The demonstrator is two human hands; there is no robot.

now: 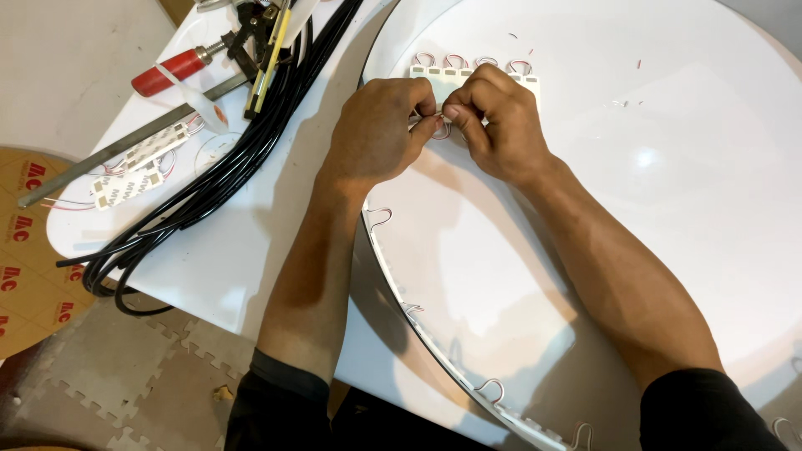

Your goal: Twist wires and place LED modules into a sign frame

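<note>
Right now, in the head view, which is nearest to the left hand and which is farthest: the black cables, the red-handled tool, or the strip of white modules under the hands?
Measured from the left hand:
1. Strip of white modules, just above the fingers.
2. Black cables, to the left on the white board.
3. Red-handled tool, farthest, upper left beyond the cables.

To your left on the white board (pixel 251 250), a thick bundle of black cables (pixel 242 154) runs diagonally from the top edge down to the floor. Beside it you have a red-handled tool (pixel 171 71), a long flat metal bar (pixel 125 146) and two loose strips of white LED modules (pixel 138 171). A round brown cardboard disc (pixel 25 250) lies on the grey foam floor mat (pixel 150 376).
</note>
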